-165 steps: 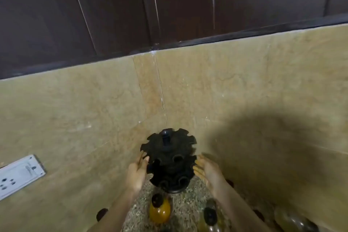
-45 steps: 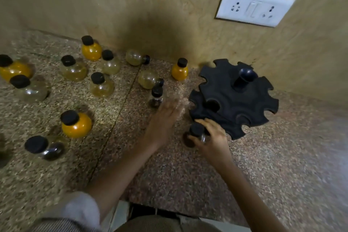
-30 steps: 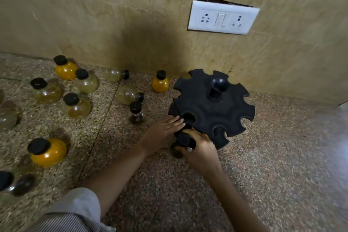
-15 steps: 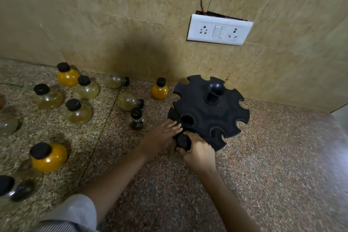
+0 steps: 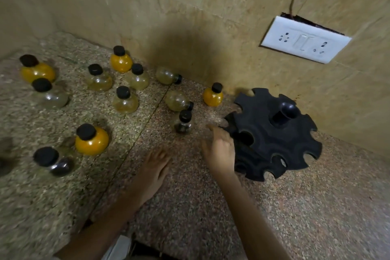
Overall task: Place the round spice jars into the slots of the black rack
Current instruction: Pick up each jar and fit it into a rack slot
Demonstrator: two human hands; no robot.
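Both empty: left hand hovers; right hand beside rack rim.

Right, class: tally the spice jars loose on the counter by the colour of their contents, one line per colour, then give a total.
orange jars: 4
pale or clear jars: 6
dark-filled jars: 2
Total: 12 loose on the counter

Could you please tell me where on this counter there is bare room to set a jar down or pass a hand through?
Bare speckled stone counter lies in front and to the right of the black notched rack, and along the near left edge, in front of the round black-capped glass jars. Those jars crowd the back left.
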